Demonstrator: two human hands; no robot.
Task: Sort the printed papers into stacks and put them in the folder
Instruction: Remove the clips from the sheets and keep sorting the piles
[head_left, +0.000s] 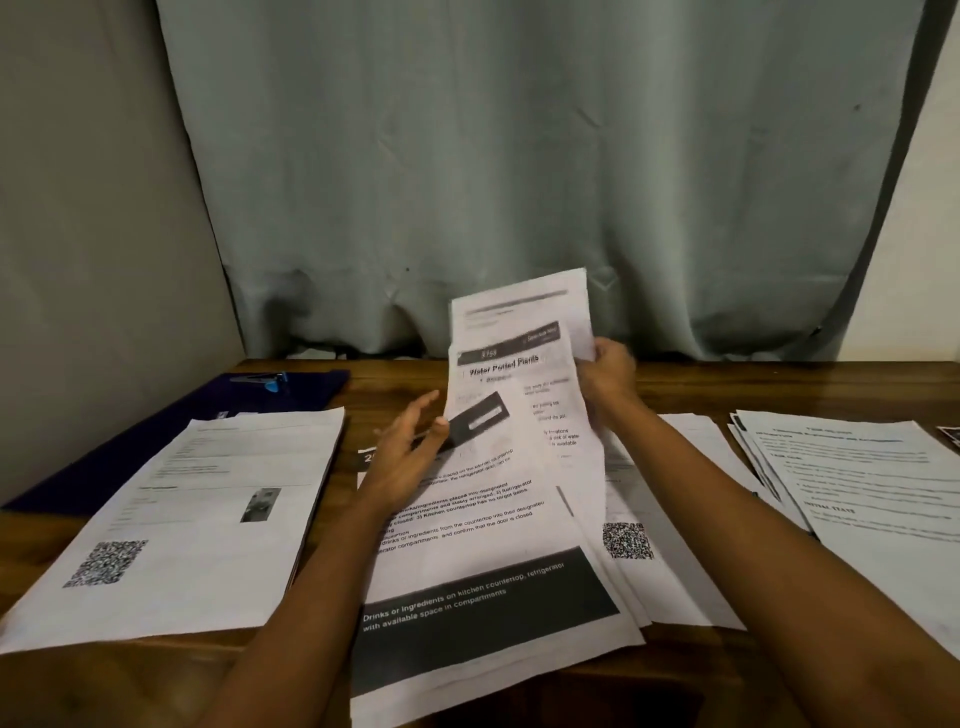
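Note:
My right hand (605, 376) grips the right edge of a few printed sheets (519, 364), lifted upright above the table; the front one is headed "Water Potted Plants". My left hand (410, 452) hovers at the sheets' lower left edge with its fingers straight, touching or nearly touching them. Under both hands lies a middle stack of printed papers (488, 597) with black bands and a QR code. A left stack (197, 509) rests partly on a dark blue folder (291, 387) with a clip. A right stack (857, 483) lies fanned out.
All stacks lie on a brown wooden table (727, 384) against a grey-green curtain (519, 182). A grey wall (93, 260) stands at the left. A small dark printed item (950, 434) shows at the far right edge.

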